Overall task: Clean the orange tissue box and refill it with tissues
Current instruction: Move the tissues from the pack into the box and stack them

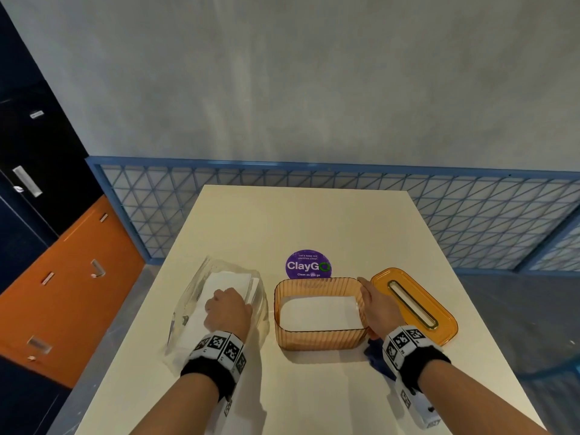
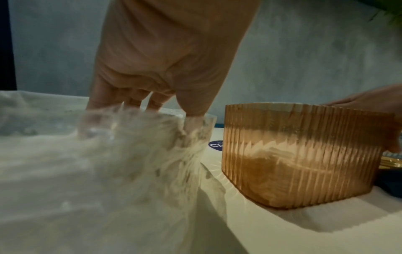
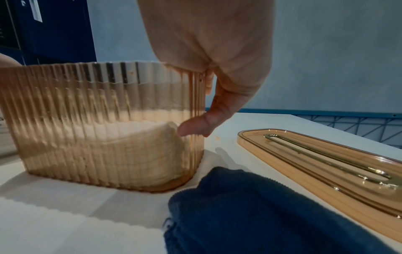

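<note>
Orange tissue box (image 1: 320, 337) between hands, right hand (image 1: 378, 304) gripping its wall

Ribbed orange tissue box (image 1: 320, 339) open, upright, tissues (image 1: 318, 312) inside, lid (image 1: 414, 304) beside

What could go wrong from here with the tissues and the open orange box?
1. The left hand reaches into the crinkly clear bag of tissues; pulling a stack out one-handed may drag the bag along.
2. The orange box already holds tissues; more may stop the lid from seating.
3. The right hand grips just one end wall, so the box may tilt.
</note>
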Tool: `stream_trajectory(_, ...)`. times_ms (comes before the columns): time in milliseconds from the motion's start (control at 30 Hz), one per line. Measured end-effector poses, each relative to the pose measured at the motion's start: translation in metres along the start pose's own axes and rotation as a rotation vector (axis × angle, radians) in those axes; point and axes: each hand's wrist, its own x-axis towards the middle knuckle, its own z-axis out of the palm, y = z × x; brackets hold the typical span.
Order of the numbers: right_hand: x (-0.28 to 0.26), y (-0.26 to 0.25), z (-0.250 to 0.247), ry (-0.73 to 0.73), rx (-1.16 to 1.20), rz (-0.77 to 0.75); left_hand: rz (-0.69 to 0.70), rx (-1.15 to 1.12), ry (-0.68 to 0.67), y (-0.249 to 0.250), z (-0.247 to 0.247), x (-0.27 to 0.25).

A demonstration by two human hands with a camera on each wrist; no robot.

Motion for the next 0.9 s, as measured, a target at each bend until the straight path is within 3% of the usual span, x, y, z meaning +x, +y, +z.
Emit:
stream_trajectory(433, -0.001, -0.001, 0.000, -0.009, -0.001, 0.005, 0.009, -0.098, 0.003, -0.002, -0.010, -0.007)
stream_trajectory(767, -0.002, -0.003, -0.001, -0.009, -0.019, 0.004, 0.028, -0.026, -0.014, -0.003, -0.013, -0.010)
stream_trajectory(900, -0.002, -0.004, -0.001, -0.009, -0.043, -0.005, 0.048, 0.048, 0.036, -0.006, -0.010, -0.016)
